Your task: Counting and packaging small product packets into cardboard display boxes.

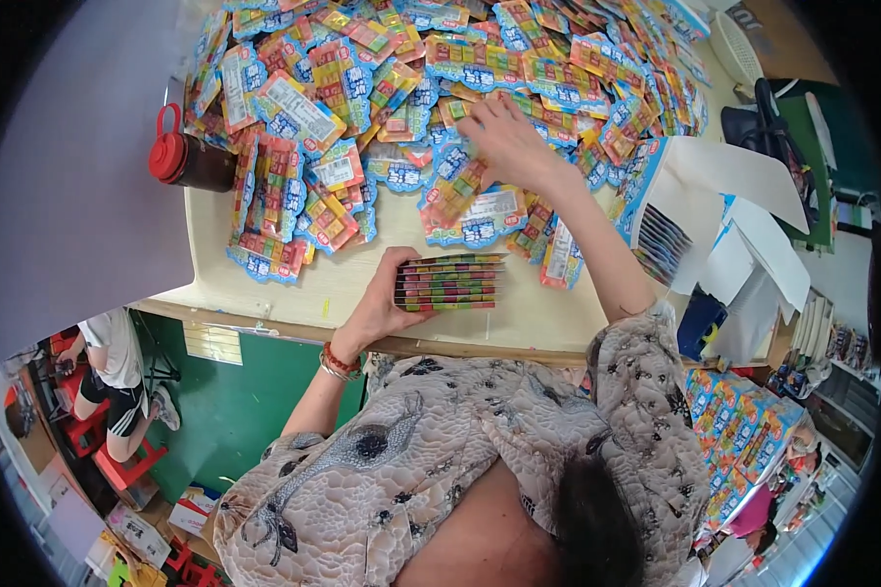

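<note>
One stack of packets (pixel 450 284) gripped in left fingers (pixel 397 284), right fingers (pixel 489 122) spread on loose packets (pixel 480 210)

Glossy plastic packets (pixel 460 59) cover a smooth, matt cream tabletop (pixel 362 279).

Your right hand (pixel 507 137) covers the packets beneath it; the packet pile (pixel 440 88) runs off the top edge, print too small to read.

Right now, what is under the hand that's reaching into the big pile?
Under the right hand lie colourful flat packets, overlapping on the pale table. Which packet the fingers touch, and the table beneath, are covered.
</note>
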Demonstrator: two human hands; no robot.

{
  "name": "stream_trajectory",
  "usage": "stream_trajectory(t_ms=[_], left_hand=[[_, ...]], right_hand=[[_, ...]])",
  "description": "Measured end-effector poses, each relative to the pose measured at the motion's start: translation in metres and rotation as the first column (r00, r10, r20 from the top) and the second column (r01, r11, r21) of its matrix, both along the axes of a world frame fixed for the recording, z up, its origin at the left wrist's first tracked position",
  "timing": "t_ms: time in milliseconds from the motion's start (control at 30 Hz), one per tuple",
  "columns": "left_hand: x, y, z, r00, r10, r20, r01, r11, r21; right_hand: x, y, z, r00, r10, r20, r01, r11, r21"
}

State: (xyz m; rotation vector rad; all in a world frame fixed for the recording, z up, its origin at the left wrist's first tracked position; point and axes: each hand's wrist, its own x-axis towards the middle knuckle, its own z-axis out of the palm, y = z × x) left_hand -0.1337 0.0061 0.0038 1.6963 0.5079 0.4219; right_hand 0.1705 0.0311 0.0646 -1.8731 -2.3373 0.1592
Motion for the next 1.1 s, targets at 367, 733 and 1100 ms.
stream_trajectory(t_ms=[367,733,1100], left_hand=[[-0.003,-0.009,-0.005,0.985,0.112,0.131,-0.143,0.954,0.263],[-0.01,0.0,0.004,0.999,-0.032,-0.026,0.037,0.974,0.222],[-0.001,0.008,0.0,0.999,-0.022,0.036,0.019,0.996,0.082]], right_hand=[[-0.042,-0.094,0.007,0.78,-0.17,-0.603,0.015,0.967,-0.253],[-0.021,-0.078,-0.012,0.988,-0.033,-0.153,0.009,0.987,-0.157],[-0.022,-0.077,-0.012,0.806,-0.216,-0.551,0.096,0.966,-0.239]])
